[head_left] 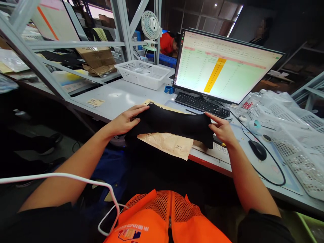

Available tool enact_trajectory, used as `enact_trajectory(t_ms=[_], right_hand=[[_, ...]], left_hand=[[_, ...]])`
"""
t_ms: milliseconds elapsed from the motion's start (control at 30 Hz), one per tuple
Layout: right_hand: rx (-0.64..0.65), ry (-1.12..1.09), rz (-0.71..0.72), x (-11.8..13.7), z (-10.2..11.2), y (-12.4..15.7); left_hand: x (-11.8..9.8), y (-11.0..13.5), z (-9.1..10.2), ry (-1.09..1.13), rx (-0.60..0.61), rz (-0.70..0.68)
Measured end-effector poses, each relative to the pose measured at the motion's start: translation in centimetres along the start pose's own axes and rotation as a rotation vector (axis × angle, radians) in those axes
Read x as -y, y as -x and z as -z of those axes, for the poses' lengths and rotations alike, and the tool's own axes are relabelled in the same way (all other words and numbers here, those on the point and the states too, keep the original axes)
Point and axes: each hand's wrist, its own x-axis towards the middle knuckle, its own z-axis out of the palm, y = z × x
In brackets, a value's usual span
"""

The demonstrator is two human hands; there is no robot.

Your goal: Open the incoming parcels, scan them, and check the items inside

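Note:
A piece of black cloth [174,123] is stretched sideways over the front edge of the desk. My left hand [128,120] pinches its left upper corner between thumb and fingers. At the opposite corner, my right hand [219,127] grips the cloth with the thumb below and the index finger along the top. Beneath the cloth lies a crumpled tan paper sheet or bag [168,144] with small print, its lower part showing past the desk edge. Whether the cloth is a garment, I cannot tell.
Behind the cloth stand a keyboard [199,103] and a monitor [222,67]. A white basket [143,74] is at the back left, beside a small fan [151,27]. To the right are a mouse [257,150], a bottle [253,101] and white baskets [298,148]. A white cable [76,175] crosses my left arm.

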Motion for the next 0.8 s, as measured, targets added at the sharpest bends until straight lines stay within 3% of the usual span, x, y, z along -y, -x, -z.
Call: enact_trajectory(t_ms=[633,800], right_hand=[[0.007,-0.135,0.013,0.04,-0.37,-0.16],[0.019,-0.135,0.042,0.10,-0.41,-0.10]], left_hand=[[0.38,0.45,-0.52,0.030,-0.021,-0.026],[0.74,0.14,0.20,0.253,0.178,0.128]])
